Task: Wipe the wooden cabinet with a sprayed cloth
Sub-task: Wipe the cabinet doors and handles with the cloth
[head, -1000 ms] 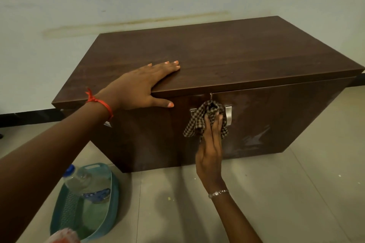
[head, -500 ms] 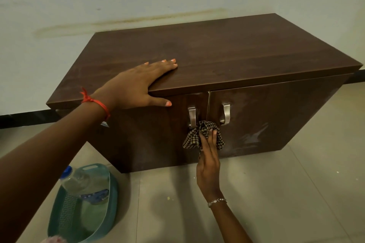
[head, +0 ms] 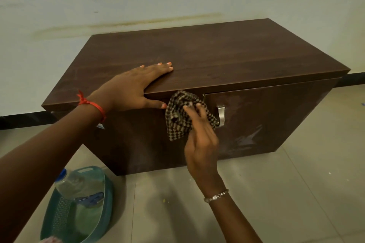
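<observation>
Right hand (head: pixel 201 140) fingers (head: pixel 199 112) curled, pressing checkered cloth (head: pixel 181 116) against cabinet (head: pixel 217 61) front, handle (head: pixel 221 114) just beside them. Left hand (head: pixel 130 89) flat, fingers spread on top, holding nothing.

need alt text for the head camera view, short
A person's right hand presses a checked cloth against the front of a dark wooden cabinet near a metal handle, while the left hand rests flat on top.
</observation>
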